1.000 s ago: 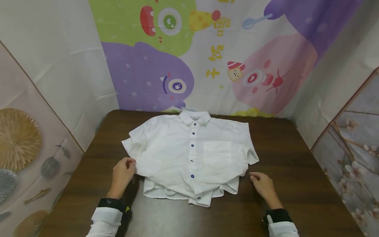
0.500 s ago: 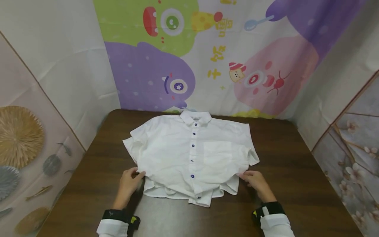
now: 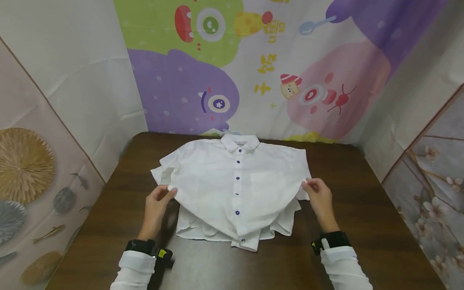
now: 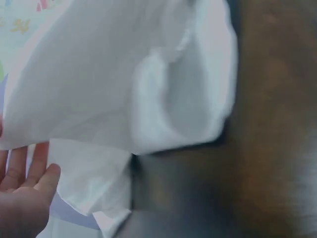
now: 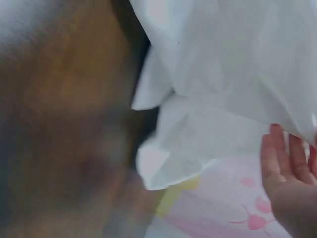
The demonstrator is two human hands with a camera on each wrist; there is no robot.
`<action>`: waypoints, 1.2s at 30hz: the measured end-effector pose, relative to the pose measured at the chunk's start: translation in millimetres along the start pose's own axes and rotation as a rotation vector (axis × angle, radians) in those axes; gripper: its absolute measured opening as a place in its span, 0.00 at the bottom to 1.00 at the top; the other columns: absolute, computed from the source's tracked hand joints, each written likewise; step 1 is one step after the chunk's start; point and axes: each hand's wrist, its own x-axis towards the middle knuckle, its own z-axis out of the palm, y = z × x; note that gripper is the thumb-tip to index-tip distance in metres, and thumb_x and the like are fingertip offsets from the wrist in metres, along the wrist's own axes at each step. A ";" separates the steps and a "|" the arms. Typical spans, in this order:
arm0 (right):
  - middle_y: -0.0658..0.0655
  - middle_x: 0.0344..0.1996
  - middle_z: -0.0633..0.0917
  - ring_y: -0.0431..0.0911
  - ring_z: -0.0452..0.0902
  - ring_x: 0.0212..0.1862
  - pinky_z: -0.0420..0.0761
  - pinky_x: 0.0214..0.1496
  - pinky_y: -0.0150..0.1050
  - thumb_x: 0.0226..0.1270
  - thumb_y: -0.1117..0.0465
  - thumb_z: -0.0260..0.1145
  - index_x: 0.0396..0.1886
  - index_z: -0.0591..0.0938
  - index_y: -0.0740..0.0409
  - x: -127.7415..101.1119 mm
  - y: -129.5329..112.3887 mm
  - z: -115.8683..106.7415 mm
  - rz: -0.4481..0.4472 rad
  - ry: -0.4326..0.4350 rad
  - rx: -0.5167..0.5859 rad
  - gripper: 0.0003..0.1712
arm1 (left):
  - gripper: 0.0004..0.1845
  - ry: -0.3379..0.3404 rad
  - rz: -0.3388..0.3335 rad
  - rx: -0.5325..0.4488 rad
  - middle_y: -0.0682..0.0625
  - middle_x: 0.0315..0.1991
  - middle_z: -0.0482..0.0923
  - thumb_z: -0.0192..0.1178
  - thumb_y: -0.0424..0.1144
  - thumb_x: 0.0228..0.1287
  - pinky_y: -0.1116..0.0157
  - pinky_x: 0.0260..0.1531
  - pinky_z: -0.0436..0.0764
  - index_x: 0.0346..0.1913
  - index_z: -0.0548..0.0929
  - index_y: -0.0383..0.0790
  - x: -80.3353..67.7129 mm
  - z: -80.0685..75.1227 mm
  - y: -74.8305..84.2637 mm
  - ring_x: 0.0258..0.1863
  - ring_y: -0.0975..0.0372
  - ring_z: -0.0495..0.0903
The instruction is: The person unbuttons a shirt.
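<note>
A white short-sleeved shirt (image 3: pixel 214 173) with dark blue buttons lies on the brown table, its collar at the far edge. My left hand (image 3: pixel 156 205) pinches the left side of its front layer, and my right hand (image 3: pixel 320 201) pinches the right side. Both pinched edges are lifted, and the cloth sags between them towards the middle. Beneath, the lower layer of the shirt still lies on the table. In the left wrist view the fingers of the left hand (image 4: pixel 27 198) show under the raised cloth. The right wrist view has the right hand (image 5: pixel 290 183) at the cloth's edge.
The brown table (image 3: pixel 362 241) extends on both sides of the shirt and in front of it. A cartoon-printed cloth (image 3: pixel 261 80) hangs behind the table. Patterned panels (image 3: pixel 36 225) stand at the left and right.
Both hands moved in to the shirt's sides and took hold of the front layer. Since half a second ago they have risen away from me, lifting the pinched edges; the right rose further.
</note>
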 end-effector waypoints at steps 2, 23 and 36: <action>0.59 0.39 0.81 0.35 0.73 0.37 0.70 0.40 0.26 0.69 0.56 0.57 0.46 0.74 0.65 4.0 -6.3 -2.4 -0.027 0.034 0.061 0.16 | 0.11 -0.004 0.042 -0.096 0.62 0.31 0.76 0.60 0.36 0.62 0.74 0.39 0.74 0.42 0.75 0.31 4.5 1.4 6.6 0.34 0.69 0.74; 0.74 0.50 0.72 0.61 0.72 0.47 0.75 0.40 0.46 0.69 0.57 0.47 0.54 0.65 0.72 5.8 -5.8 -39.6 0.107 -0.409 -0.371 0.23 | 0.14 -0.405 -0.094 0.665 0.37 0.38 0.73 0.48 0.40 0.68 0.63 0.32 0.70 0.45 0.70 0.29 21.9 -17.7 32.6 0.35 0.53 0.72; 0.57 0.29 0.78 0.43 0.75 0.28 0.78 0.30 0.37 0.63 0.45 0.60 0.40 0.73 0.67 -63.1 49.5 -48.9 0.166 -0.472 -0.287 0.26 | 0.25 -0.545 -0.247 0.666 0.48 0.32 0.75 0.57 0.52 0.62 0.65 0.29 0.72 0.44 0.79 0.29 -31.4 -63.8 1.2 0.32 0.60 0.72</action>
